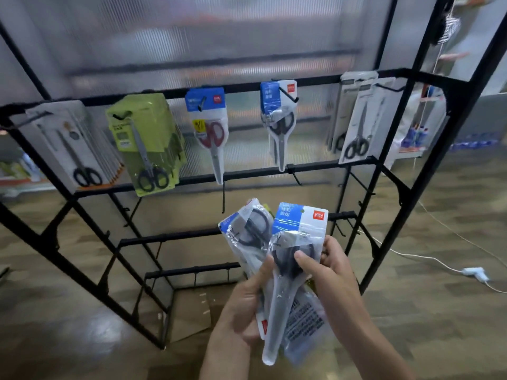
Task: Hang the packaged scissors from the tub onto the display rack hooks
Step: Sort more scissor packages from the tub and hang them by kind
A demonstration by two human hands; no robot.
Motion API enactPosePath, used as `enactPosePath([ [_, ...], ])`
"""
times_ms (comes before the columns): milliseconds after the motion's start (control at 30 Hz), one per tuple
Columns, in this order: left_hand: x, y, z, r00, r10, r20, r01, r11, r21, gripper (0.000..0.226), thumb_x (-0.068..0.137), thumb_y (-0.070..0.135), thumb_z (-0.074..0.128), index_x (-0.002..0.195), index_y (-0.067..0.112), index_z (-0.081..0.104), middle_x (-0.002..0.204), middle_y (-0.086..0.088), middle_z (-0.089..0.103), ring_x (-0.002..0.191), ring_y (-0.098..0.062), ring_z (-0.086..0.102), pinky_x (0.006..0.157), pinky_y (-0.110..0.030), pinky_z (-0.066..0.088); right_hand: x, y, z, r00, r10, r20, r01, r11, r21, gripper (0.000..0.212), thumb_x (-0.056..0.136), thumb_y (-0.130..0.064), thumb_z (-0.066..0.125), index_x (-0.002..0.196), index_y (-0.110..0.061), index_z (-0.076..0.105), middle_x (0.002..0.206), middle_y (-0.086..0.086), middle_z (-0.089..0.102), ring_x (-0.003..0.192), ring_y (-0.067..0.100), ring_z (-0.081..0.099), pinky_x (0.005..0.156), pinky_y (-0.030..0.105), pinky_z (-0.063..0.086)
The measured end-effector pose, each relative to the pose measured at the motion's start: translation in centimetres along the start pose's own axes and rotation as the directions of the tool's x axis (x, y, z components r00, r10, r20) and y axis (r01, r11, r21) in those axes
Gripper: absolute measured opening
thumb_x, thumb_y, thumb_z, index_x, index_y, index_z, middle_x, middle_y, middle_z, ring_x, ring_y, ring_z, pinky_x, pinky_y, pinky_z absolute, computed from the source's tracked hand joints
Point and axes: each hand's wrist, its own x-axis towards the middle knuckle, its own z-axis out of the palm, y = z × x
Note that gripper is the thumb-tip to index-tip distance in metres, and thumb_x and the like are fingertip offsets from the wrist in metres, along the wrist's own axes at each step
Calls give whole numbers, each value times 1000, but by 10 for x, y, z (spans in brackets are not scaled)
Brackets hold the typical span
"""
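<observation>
Both hands pinch scissor packs low in the frame: right hand (326, 272) holds the front pack (295, 259) upright, its hole pointing up at the hook (289, 96) above, left hand (247, 305) holds the rest

display rack (301, 171) stands ahead, translucent panel (219, 37) behind it. top rail carries five groups of hung packs, left to right: first pack (74, 149), second pack (145, 144), third pack (210, 127), fourth pack (279, 116), fifth pack (356, 119). lower rails sit beneath them. before the rack, low centre, left hand (247, 305) and right hand (329, 267) hold a fan of packaged scissors (285, 270). cardboard (192, 311) lies on the floor under the rack. cable (439, 264) runs along the floor at right.
</observation>
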Motion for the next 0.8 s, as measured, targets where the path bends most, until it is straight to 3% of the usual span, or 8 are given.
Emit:
enactPosePath([
  [100, 12, -3, 2, 999, 12, -31, -13, 1000, -13, 78, 93, 44, 80, 154, 4, 52, 160, -29, 44, 152, -48, 37, 129, -63, 24, 11, -2, -6, 999, 16, -27, -16, 1000, 21, 20, 95, -5, 59, 105, -21, 64, 84, -8, 72, 74, 2, 66, 74, 32, 51],
  [200, 21, 0, 1, 994, 36, -101, -37, 999, -2, 81, 89, 38, 87, 152, 0, 53, 158, -33, 44, 151, -51, 38, 126, -65, 29, 20, -6, -8, 999, 19, -26, -19, 999, 29, 14, 97, -6, 52, 105, -15, 59, 69, -19, 63, 61, -6, 57, 62, 22, 43],
  [333, 34, 10, -1, 995, 30, -93, -32, 999, -20, 73, 95, 39, 81, 153, 4, 54, 160, -32, 42, 152, -51, 37, 127, -64, 28, 29, -12, 1, 999, -3, -45, 4, 1000, 6, 9, 99, -25, 61, 109, -25, 61, 95, -9, 68, 78, -3, 65, 67, 25, 45],
  [400, 39, 14, 1, 997, 19, -74, -22, 999, -48, 70, 96, 41, 77, 153, 7, 54, 160, -29, 45, 151, -48, 40, 127, -63, 28, 35, -12, 7, 998, -33, -56, 34, 999, 3, 20, 96, -38, 70, 112, -29, 63, 100, -14, 72, 91, 0, 70, 73, 24, 51],
  [500, 48, 20, -2, 998, 13, -57, -18, 997, -76, 71, 95, 42, 78, 153, 8, 55, 158, -28, 48, 151, -47, 41, 127, -62, 29, 45, -8, 15, 998, -34, -57, 34, 999, 4, 22, 92, -35, 77, 111, -32, 66, 104, -12, 75, 98, 10, 74, 84, 42, 61],
  [567, 56, 27, -7, 997, 16, -82, -20, 999, -49, 74, 91, 41, 83, 149, 5, 58, 154, -30, 51, 149, -49, 42, 124, -62, 33, 52, -7, 20, 997, -34, -74, 33, 999, -16, 19, 93, -28, 76, 110, -31, 69, 105, -6, 77, 98, 16, 75, 90, 53, 60],
  [667, 65, 40, -10, 995, 28, -94, -26, 999, 27, 83, 77, 42, 95, 144, 3, 64, 147, -31, 58, 142, -48, 52, 123, -63, 35, 62, -10, 25, 997, -41, -71, 39, 999, -34, 19, 93, -27, 75, 112, -31, 71, 104, -8, 77, 97, 14, 75, 92, 54, 59],
  [800, 69, 53, -4, 995, 70, -66, -69, 997, 16, 86, 54, 36, 107, 127, 3, 76, 133, -27, 70, 114, -38, 72, 110, -53, 51, 70, -13, 29, 999, -23, -42, 22, 1000, -12, 18, 96, -22, 71, 113, -31, 71, 103, -7, 79, 95, 13, 76, 91, 51, 60],
])
